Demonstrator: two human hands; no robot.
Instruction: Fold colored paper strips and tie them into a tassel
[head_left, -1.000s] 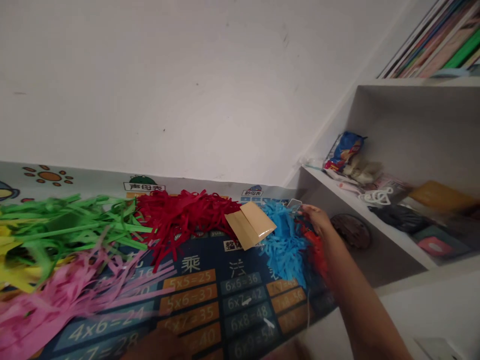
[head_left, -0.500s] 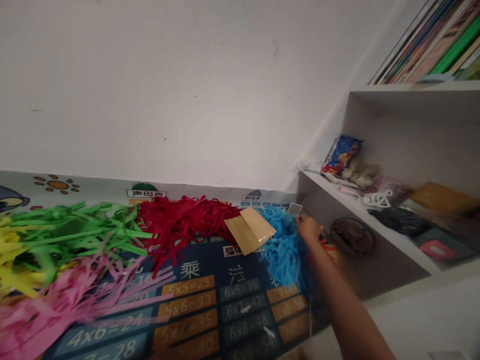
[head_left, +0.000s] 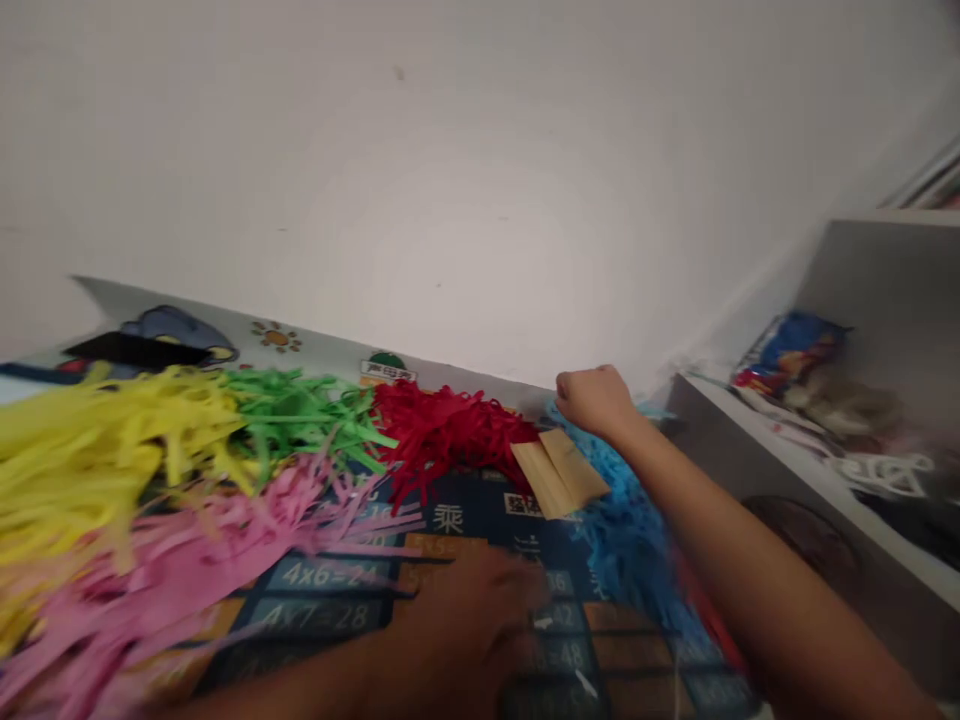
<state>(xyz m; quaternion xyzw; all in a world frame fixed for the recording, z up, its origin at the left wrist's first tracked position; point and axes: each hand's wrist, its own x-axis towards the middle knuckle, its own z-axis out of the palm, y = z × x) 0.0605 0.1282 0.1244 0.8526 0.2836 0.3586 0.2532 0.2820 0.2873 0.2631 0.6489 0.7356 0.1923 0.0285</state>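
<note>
My right hand [head_left: 596, 400] is curled, fingers drawn together, at the top end of the blue strips [head_left: 630, 520]; I can't tell whether it grips any. Taking the brown packet [head_left: 561, 473] as centre, that hand is at one o'clock, the blue strips at four, the red strips [head_left: 450, 430] touching at ten. My left hand [head_left: 480, 610], at seven o'clock over the number-printed bench [head_left: 330, 615], is too blurred to tell open from closed
</note>
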